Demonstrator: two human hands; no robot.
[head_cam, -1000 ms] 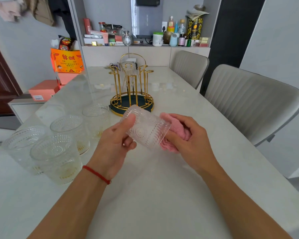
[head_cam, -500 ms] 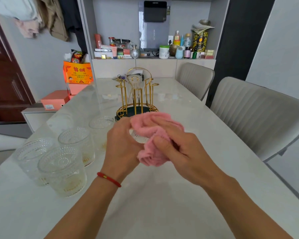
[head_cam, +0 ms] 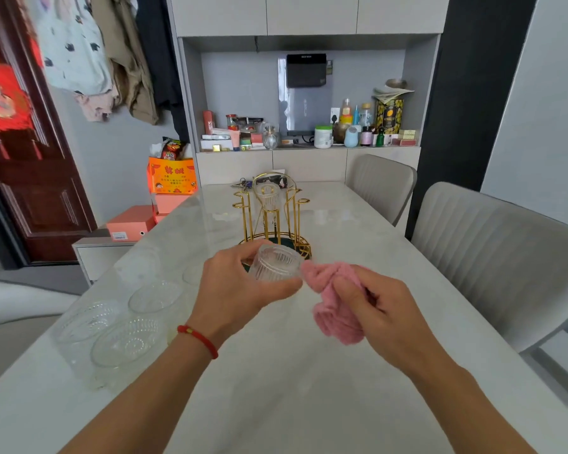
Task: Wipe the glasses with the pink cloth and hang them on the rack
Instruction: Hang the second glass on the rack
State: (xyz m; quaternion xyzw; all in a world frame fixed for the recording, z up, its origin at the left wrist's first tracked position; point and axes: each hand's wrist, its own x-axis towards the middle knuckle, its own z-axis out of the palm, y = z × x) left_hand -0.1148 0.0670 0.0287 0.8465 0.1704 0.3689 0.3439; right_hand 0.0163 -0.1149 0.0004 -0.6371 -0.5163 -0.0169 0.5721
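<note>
My left hand (head_cam: 240, 286) grips a clear ribbed glass (head_cam: 276, 264) above the table, its base turned toward me. Just to its right, my right hand (head_cam: 374, 306) holds the bunched pink cloth (head_cam: 333, 299), whose tip touches the glass's side. The gold wire rack (head_cam: 269, 217) on a dark round base stands right behind the held glass, and one glass (head_cam: 268, 194) hangs upside down on it. Several more clear glasses (head_cam: 128, 339) stand on the table to the left.
The pale marble table (head_cam: 309, 388) stretches ahead to a cabinet niche crowded with bottles (head_cam: 358, 126). Two grey chairs (head_cam: 492, 257) line the right side. Orange and pink boxes (head_cam: 168, 191) sit by the table's far left corner.
The cloth has come off the glass and now sits to its right in my right hand. The glass's base shows again. My view has tilted upward.
</note>
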